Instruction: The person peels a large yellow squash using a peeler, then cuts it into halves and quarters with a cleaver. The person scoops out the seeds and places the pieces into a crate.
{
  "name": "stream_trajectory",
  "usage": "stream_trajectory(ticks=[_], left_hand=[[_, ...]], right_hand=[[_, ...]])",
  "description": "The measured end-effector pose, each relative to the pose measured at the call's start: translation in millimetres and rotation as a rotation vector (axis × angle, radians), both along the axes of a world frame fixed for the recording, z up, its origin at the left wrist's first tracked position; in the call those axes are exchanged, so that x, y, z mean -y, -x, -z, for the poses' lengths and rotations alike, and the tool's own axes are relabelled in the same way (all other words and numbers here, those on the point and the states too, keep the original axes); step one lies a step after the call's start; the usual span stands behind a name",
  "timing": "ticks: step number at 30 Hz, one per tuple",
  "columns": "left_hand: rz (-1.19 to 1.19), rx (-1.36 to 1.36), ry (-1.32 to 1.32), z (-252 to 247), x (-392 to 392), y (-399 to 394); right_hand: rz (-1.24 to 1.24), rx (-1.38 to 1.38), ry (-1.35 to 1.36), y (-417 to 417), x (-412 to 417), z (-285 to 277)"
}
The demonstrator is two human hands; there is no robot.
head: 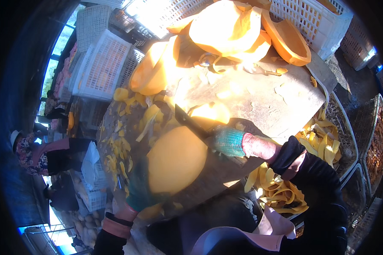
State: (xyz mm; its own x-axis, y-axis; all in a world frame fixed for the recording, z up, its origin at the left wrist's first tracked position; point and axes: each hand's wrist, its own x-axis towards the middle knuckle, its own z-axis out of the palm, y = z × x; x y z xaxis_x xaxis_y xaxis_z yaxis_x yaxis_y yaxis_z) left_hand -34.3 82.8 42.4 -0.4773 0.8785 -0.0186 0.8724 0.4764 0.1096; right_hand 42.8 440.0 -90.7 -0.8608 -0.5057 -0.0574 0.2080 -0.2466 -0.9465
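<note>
A peeled yellow squash (178, 159), probably a pumpkin, lies on the work table (261, 92) right before me. My left hand (140, 185), in a green knit glove, holds it against its left side; the fingers are partly in shadow. In my right hand (227, 141), gloved likewise, is a knife with a broad dark blade (190, 122). The blade points up and left, just beyond the squash's upper right side. Behind the blade sits a smaller, brightly lit squash piece (210, 114). My fist hides the knife's handle.
Large cut squash pieces (150, 70) stand at the table's far side, beside a hollowed half (287, 41). Yellow peelings (277, 191) fill a container at my right. White plastic crates (99, 67) are stacked at left. Another person (35, 153) is at far left.
</note>
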Motion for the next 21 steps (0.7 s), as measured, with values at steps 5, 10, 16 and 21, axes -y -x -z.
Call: stream_trajectory(ticks=[5,10,16,21], left_hand=[[-0.084,-0.14,0.005,-14.3,-6.5,-23.7],[-0.262,-0.174,-0.074,17.4,0.5,-33.7],[-0.344,0.079,-0.266,20.1,1.7,20.7],[-0.353,0.042,-0.295,25.3,2.5,24.0]], right_hand=[[0.515,0.275,-0.259,-77.7,5.3,-18.0],[0.979,0.155,-0.508,-159.8,32.8,-43.0],[0.82,-0.095,-0.563,-131.4,78.8,-77.9],[0.704,0.02,-0.673,-84.6,113.0,-72.3]])
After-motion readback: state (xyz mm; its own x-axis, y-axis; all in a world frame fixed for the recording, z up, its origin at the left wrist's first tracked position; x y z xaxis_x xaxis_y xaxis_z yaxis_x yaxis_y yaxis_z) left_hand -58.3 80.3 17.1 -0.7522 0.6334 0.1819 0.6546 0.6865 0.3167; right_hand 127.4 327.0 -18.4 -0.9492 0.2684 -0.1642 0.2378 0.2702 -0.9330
